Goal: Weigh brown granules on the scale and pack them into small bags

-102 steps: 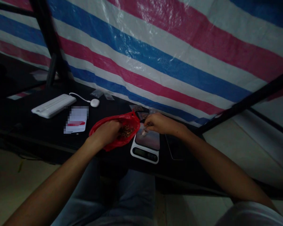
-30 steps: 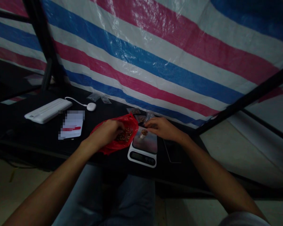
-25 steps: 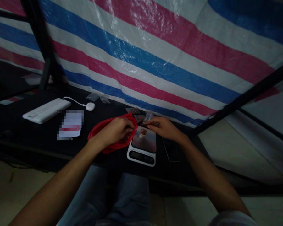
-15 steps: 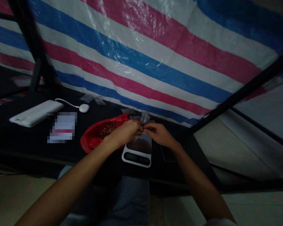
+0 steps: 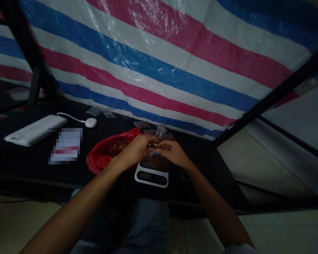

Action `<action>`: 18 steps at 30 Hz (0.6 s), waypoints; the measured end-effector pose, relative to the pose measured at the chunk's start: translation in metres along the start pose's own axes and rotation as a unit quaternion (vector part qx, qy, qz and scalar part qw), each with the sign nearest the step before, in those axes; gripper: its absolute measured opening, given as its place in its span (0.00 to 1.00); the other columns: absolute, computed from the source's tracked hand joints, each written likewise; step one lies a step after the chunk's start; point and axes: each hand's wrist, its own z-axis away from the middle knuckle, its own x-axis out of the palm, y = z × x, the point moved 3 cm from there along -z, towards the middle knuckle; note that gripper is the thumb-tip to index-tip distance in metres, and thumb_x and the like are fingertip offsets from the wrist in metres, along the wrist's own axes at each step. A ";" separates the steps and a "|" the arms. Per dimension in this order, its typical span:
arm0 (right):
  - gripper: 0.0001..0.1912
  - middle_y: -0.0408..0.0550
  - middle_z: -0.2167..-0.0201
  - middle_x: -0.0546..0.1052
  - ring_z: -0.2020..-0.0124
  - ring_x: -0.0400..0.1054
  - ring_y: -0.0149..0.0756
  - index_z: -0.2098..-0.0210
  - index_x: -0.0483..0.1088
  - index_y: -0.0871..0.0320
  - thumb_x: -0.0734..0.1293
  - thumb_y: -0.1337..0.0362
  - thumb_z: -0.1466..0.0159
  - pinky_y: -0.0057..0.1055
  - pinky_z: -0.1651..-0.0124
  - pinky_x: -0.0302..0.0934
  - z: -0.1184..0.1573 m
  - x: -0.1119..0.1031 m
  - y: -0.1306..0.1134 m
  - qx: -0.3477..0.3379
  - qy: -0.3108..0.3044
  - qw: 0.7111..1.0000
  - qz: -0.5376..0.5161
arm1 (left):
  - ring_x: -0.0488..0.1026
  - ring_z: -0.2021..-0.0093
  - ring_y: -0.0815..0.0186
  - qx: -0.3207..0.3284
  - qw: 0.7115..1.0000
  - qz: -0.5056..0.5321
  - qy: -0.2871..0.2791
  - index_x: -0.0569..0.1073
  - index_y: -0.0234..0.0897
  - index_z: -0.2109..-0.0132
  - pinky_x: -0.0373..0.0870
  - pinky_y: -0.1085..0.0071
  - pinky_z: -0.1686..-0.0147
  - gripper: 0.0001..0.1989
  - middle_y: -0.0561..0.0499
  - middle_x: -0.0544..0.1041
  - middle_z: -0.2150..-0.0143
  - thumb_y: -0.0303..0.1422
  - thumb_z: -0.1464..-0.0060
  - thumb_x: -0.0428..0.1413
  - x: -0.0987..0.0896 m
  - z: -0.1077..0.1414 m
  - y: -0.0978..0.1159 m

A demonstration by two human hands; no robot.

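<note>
Left hand (image 5: 136, 150) and right hand (image 5: 173, 153) meet above the digital kitchen scale (image 5: 151, 180), fingers (image 5: 164, 145) curled nearly closed, any hold hidden. Brown kernels (image 5: 119, 147) lie in the red plastic bag (image 5: 98, 158), near left; small clear packets (image 5: 161, 131) lie far.

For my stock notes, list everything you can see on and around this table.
Striped tarpaulin: one, red, blue and white, behind the table.
Metal frame bar: two, black, left and right.
Table: one, black, under everything.
Kitchen scale: one, white with dark top, front centre.
Plastic bag: one, red, left of the scale.
Brown pieces: many, brown, inside the bag.
Small clear bags: about four, behind the scale.
Empty-looking clear bags: two, far side.
Flat box: one, white, far left.
Round corded device: one, white, beside the box.
Blurred card: one, white and red, left of the bag.
Left hand: one, above the scale.
Right hand: one, meeting the left.
</note>
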 end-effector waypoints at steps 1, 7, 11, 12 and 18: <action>0.10 0.48 0.65 0.82 0.65 0.74 0.36 0.64 0.79 0.59 0.73 0.59 0.40 0.34 0.58 0.67 0.000 0.000 0.000 0.000 0.000 1.000 0.001 | 0.80 0.54 0.59 0.002 1.000 0.006 0.005 0.81 0.35 0.53 0.73 0.68 0.53 0.11 0.46 0.83 0.55 0.25 0.44 0.62 0.000 0.001 -0.002; 0.15 0.47 0.68 0.81 0.67 0.74 0.35 0.63 0.76 0.60 0.75 0.55 0.42 0.32 0.62 0.66 -0.002 0.002 0.005 0.031 -0.036 0.997 -0.068 | 0.80 0.55 0.62 0.015 0.998 0.044 0.031 0.80 0.36 0.52 0.74 0.68 0.52 0.12 0.47 0.83 0.55 0.27 0.43 0.63 0.003 0.006 -0.014; 0.17 0.47 0.67 0.81 0.66 0.75 0.35 0.63 0.76 0.60 0.77 0.54 0.43 0.32 0.61 0.66 -0.003 0.003 0.008 0.048 -0.054 0.991 -0.109 | 0.79 0.53 0.62 0.038 0.997 0.054 0.039 0.79 0.35 0.53 0.73 0.69 0.51 0.11 0.47 0.82 0.54 0.27 0.44 0.64 0.003 0.006 -0.015; 0.17 0.47 0.67 0.82 0.66 0.75 0.35 0.63 0.76 0.60 0.77 0.54 0.43 0.32 0.61 0.66 -0.004 0.003 0.008 0.048 -0.052 0.991 -0.111 | 0.79 0.53 0.63 0.041 0.997 0.060 0.037 0.79 0.35 0.53 0.73 0.69 0.51 0.11 0.47 0.82 0.54 0.26 0.44 0.64 0.003 0.006 -0.015; 0.16 0.46 0.69 0.81 0.67 0.74 0.35 0.65 0.76 0.59 0.76 0.53 0.43 0.32 0.61 0.66 -0.004 0.003 0.008 0.039 -0.034 0.994 -0.097 | 0.77 0.49 0.62 0.036 0.996 0.076 0.032 0.78 0.36 0.52 0.72 0.65 0.46 0.14 0.47 0.80 0.51 0.22 0.45 0.63 0.002 0.005 -0.015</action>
